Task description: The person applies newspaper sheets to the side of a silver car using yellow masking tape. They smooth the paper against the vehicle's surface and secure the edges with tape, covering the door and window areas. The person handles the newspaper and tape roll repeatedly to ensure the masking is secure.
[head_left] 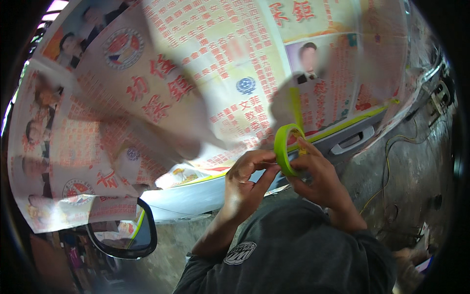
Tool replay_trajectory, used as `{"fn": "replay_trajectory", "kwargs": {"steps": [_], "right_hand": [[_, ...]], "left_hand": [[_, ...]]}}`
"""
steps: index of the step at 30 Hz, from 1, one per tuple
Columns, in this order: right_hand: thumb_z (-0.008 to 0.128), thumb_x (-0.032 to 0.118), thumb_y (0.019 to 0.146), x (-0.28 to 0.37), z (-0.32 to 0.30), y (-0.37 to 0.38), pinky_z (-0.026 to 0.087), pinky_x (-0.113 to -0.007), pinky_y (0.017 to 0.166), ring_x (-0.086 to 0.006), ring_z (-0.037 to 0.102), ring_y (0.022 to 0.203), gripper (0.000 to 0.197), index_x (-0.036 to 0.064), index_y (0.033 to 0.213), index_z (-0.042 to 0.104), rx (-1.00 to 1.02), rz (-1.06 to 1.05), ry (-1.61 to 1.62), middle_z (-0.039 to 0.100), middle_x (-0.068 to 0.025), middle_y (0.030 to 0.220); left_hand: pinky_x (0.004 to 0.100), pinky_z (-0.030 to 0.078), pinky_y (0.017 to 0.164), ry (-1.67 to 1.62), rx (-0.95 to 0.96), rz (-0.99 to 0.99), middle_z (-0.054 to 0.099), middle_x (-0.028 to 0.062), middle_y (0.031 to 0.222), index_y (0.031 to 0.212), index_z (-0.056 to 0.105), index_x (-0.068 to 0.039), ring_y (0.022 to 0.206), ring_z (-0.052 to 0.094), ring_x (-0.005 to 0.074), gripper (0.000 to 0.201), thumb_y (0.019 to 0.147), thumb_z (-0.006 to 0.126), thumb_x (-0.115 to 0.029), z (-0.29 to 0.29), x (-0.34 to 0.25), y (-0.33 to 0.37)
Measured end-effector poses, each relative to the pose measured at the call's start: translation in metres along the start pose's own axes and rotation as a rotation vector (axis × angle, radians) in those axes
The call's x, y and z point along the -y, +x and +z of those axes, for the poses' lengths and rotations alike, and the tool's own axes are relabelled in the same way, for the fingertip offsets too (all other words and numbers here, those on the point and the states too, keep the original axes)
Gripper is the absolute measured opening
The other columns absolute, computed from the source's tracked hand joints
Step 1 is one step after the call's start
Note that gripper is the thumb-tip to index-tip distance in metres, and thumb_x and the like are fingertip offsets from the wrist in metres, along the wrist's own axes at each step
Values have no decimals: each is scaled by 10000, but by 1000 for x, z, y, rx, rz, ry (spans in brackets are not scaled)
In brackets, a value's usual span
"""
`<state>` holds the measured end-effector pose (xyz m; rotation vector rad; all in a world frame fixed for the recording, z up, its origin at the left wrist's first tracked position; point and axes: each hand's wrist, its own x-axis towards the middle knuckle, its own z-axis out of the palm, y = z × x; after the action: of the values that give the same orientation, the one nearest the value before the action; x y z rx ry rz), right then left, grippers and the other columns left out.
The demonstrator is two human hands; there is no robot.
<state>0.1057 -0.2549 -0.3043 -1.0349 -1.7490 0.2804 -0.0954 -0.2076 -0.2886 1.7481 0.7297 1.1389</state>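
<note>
A roll of bright yellow-green masking tape (281, 149) stands on edge between my hands, close to the side of a car. My right hand (320, 175) grips it from the right, with some fingers inside the ring and the thumb below. On its left side, the thumb and forefinger of my left hand (248, 180) are pinched together against the roll's edge. Whether a loose end of tape lies between them is too small to tell. Printed paper sheets (235, 54) cover the car beyond my hands, and a strip of the same tape (352, 121) runs along their lower edge.
A silver door handle (353, 141) shows below the taped edge on the right. At lower left, a side mirror (152, 230) juts out under a hanging sheet corner. A thin yellow cable (387, 169) trails over the grey floor (360, 183) at right.
</note>
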Motion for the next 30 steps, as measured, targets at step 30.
{"fn": "replay_trajectory", "kwargs": {"steps": [30], "right_hand": [[722,21,812,50,27,-44,486,-516,1040,-340,693,847,293,24,1095,650,472,-21,-88,706,-142,916]], "left_hand": [[384,534,689,356,18,-17,640,107,873,1018,627,-10,852,682,258,191,864,733,-48,-25,-4,-111]]}}
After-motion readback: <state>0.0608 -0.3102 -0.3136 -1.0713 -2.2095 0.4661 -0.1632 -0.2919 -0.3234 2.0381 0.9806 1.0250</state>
